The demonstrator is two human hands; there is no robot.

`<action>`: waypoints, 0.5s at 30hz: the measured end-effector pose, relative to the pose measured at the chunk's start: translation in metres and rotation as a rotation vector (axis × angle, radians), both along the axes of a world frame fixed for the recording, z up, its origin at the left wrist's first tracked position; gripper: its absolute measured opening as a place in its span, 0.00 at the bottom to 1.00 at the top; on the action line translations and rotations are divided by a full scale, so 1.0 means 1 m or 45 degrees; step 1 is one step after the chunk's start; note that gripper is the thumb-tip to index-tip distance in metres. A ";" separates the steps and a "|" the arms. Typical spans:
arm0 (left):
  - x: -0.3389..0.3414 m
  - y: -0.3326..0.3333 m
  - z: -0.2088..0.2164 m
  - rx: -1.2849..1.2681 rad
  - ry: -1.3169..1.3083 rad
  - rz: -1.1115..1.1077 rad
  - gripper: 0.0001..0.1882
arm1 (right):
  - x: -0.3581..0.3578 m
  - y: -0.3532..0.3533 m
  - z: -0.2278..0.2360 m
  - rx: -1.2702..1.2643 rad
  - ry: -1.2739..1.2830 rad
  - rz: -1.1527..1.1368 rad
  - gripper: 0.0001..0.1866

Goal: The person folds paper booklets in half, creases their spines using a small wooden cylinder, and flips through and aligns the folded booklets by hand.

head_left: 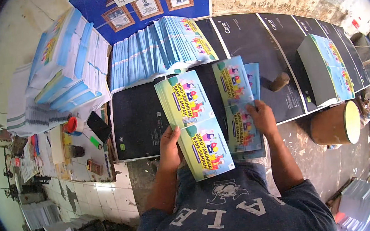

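My left hand (170,145) grips the left edge of a long stack of printed booklets (201,134), with the thumb on top. Each has two colourful cartoon covers, one above the other, and the stack slants across the table's front edge. Beside it, my right hand (264,118) is closed on the right edge of another double-cover booklet (232,82), its thumb on top. Under that one, a further blue-edged booklet (253,78) sticks out to the right. The fingers beneath both are hidden.
Overlapping light-blue booklets (142,58) lie fanned along the back of the black-covered table (135,116). A tall booklet pile (325,67) stands at right, near a small brown cylinder (280,82). Tall paper stacks (69,60), a phone (99,126) and a red-rimmed tub (73,125) are at left.
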State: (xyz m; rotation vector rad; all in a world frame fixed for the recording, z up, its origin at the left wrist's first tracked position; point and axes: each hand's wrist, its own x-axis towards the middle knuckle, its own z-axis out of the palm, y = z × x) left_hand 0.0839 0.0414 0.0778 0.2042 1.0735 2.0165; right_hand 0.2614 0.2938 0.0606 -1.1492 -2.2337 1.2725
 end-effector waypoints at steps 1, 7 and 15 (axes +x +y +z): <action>0.000 0.001 -0.001 0.008 -0.022 0.001 0.17 | -0.006 -0.012 0.012 0.014 -0.045 0.084 0.21; 0.008 0.017 -0.013 0.033 -0.031 -0.050 0.15 | -0.030 -0.057 0.022 -0.134 -0.046 0.490 0.28; 0.005 0.015 -0.005 -0.002 -0.008 -0.018 0.17 | -0.025 -0.050 0.021 -0.776 0.302 0.336 0.24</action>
